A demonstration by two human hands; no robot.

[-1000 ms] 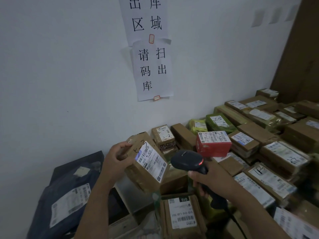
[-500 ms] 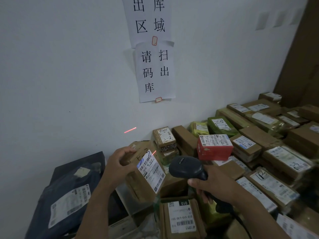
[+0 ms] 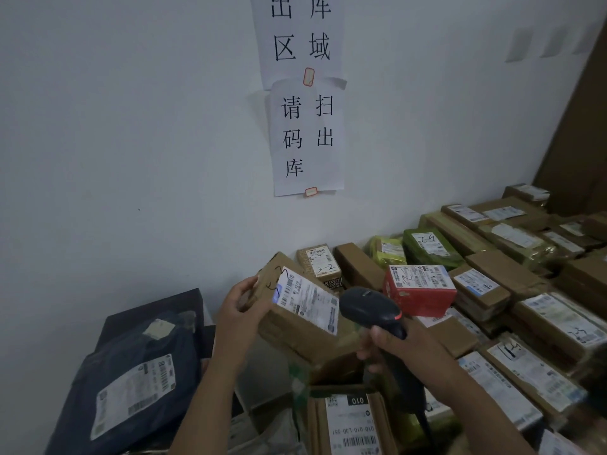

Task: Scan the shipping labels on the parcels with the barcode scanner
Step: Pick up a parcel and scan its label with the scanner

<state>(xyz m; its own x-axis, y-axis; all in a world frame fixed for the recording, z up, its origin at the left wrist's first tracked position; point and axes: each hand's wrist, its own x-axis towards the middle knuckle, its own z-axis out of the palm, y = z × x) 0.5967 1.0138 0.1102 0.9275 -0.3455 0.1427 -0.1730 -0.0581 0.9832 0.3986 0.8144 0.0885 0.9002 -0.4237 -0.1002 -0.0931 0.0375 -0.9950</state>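
A person's left hand [image 3: 241,303] grips the near end of a brown cardboard parcel [image 3: 295,333], fingers and thumb curled round its edge, holding it tilted above the heap with its white shipping label [image 3: 308,302] facing up. The right hand [image 3: 394,353] is clenched round the handle of a black handheld barcode scanner [image 3: 369,307], whose head sits just beside the label's lower right end, a small red light glowing on its side. Behind the scanner a red carton [image 3: 418,290] with its own label rests on a pile of brown and green labelled parcels [image 3: 512,284] stacked along the white wall [image 3: 131,142]. A dark blue plastic mailer bag [image 3: 138,372] lies at lower left. Paper sheets with handwritten Chinese characters [image 3: 307,136] are stuck to the wall above.
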